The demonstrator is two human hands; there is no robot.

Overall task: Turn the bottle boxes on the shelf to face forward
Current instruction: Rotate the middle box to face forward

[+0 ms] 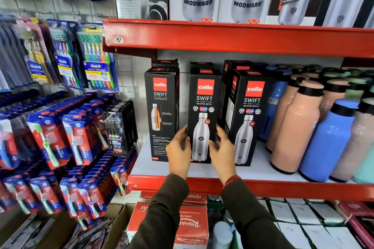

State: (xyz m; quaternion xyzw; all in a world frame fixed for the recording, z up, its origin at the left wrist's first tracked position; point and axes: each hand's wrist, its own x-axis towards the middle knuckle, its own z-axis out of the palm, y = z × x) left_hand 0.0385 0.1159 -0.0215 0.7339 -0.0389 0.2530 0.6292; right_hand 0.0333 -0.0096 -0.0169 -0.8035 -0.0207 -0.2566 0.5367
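Note:
Three black cello SWIFT bottle boxes stand in a row on the white shelf (261, 170). The left box (160, 111) shows a side panel with small print and a cutaway bottle. The middle box (203, 107) shows its front with a steel bottle picture. My left hand (179, 152) grips its lower left edge and my right hand (221, 147) grips its lower right edge. The right box (250, 115) also faces front, turned a little. More black boxes stand behind the row.
Loose peach and blue bottles (315, 127) crowd the shelf right of the boxes. A red upper shelf (232, 36) carries Modware boxes overhead. Toothbrush packs (66, 133) hang on the left wall. Red cartons (192, 222) and white boxes sit below.

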